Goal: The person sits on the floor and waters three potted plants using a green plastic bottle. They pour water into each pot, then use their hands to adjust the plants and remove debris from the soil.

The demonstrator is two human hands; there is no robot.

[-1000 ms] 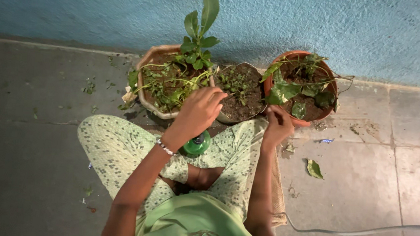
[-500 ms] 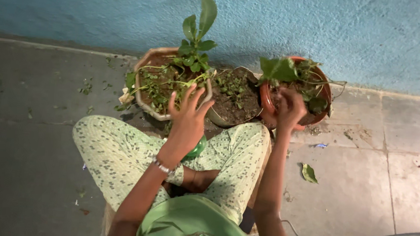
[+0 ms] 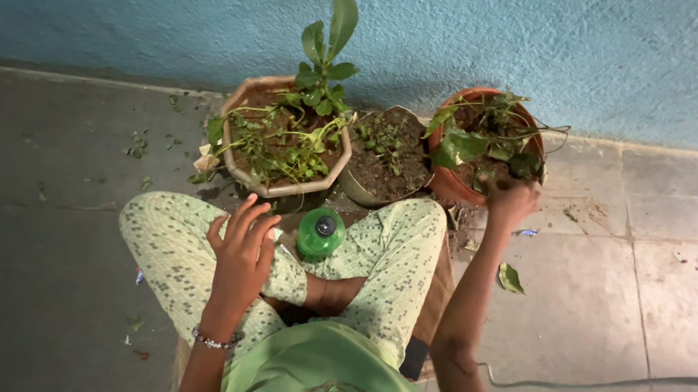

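Note:
My left hand (image 3: 241,250) hovers open above my left knee, fingers spread, holding nothing. A green bottle (image 3: 320,232) with a dark cap stands just right of it, between my legs. My right hand (image 3: 512,202) rests at the front right rim of a round terracotta pot (image 3: 449,184) holding a leafy plant. Its fingers curl toward the rim and are hidden behind the back of the hand. Left of that pot are a small grey pot (image 3: 355,195) of soil with seedlings and an octagonal beige pot (image 3: 285,190) with a taller plant.
All three pots stand against a blue wall (image 3: 536,46) on a grey tiled floor. A fallen green leaf (image 3: 509,277) lies right of my knee. A grey cable (image 3: 596,385) runs along the floor at lower right. Leaf scraps are scattered left of the pots.
My left hand has drawn back from the beige pot to above my knee, uncovering the green bottle. My right hand has come out of the terracotta pot's leaves to its front rim.

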